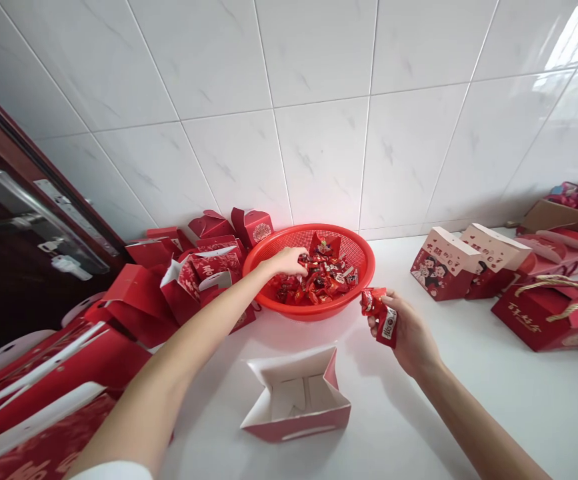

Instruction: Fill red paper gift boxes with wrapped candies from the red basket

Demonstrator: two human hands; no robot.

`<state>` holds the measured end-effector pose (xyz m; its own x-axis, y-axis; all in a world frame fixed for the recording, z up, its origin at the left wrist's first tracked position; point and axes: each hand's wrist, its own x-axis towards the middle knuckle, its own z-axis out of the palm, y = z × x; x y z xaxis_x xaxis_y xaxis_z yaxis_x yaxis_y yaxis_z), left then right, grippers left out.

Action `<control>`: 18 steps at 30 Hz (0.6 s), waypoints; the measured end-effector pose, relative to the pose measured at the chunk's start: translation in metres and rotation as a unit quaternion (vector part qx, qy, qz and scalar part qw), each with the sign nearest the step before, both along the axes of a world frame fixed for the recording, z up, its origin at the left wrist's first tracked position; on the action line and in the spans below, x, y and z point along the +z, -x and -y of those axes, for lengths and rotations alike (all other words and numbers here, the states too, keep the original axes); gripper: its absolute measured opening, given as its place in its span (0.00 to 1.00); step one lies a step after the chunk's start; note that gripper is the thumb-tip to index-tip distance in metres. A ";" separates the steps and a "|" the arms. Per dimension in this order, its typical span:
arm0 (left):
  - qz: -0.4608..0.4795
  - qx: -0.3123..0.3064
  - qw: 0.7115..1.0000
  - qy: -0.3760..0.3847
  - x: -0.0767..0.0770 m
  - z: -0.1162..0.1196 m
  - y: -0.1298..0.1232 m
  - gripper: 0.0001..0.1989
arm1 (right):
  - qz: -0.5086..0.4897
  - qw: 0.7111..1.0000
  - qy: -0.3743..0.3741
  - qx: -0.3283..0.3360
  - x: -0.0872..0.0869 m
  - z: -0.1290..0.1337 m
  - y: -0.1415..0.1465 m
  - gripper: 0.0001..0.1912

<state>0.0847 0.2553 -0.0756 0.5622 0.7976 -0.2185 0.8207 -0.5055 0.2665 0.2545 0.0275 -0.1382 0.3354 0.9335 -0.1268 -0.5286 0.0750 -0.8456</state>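
Observation:
My left hand (287,263) reaches into a red plastic colander (366,270), its fingers closed on a wrapped candy at the near side of the heap. Red-wrapped candies (326,283) are piled inside the colander. To the right of the colander, my right hand (409,333) is closed around several red wrapped candies (387,327), held above the white counter. Below and between both hands stands an open paper gift box (299,427), pinkish red outside and white inside. Its bottom shows, with no candies visible in it.
Red gift boxes (139,300), many with open tops, crowd the left side. On the right stand closed boxes with cartoon figures (441,267) and a red box with a rope handle (553,313). A tiled wall (319,160) rises behind; a door handle (43,220) is at far left.

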 end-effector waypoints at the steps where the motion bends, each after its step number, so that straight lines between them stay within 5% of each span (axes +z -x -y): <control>1: 0.033 0.012 0.999 0.001 0.001 -0.003 0.000 0.35 | 0.001 1.000 0.000 0.001 0.000 0.000 0.000 0.16; 7: 0.148 0.077 0.985 0.036 -0.003 -0.013 0.002 0.41 | -0.001 1.000 0.004 -0.001 0.002 0.001 -0.001 0.16; 13: 0.162 0.109 0.981 0.009 -0.005 -0.024 0.008 0.25 | -0.011 1.000 0.010 0.002 0.003 0.000 0.001 0.17; 18: 0.159 0.106 0.981 -0.020 -0.010 -0.024 0.005 0.25 | -0.045 0.999 0.017 0.000 0.003 -0.001 0.000 0.15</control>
